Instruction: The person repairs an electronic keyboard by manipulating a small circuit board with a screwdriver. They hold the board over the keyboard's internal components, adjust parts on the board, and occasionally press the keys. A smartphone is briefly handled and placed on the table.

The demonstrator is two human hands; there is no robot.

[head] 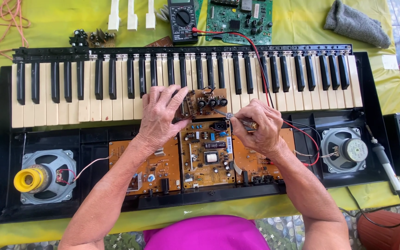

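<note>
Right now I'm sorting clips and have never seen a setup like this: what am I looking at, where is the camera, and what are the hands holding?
One picture, taken by a camera worn on the person's head, looking straight down. An opened electronic keyboard lies on a yellow-green cloth, its orange circuit boards and two speakers exposed. The left hand steadies a small brown circuit board resting on the keys. The right hand holds a thin metal-tipped tool, its tip at that board. Behind the keys lie a multimeter with red and black leads, a green circuit board, loose white keys and a grey cloth. A soldering iron lies at the right.
</note>
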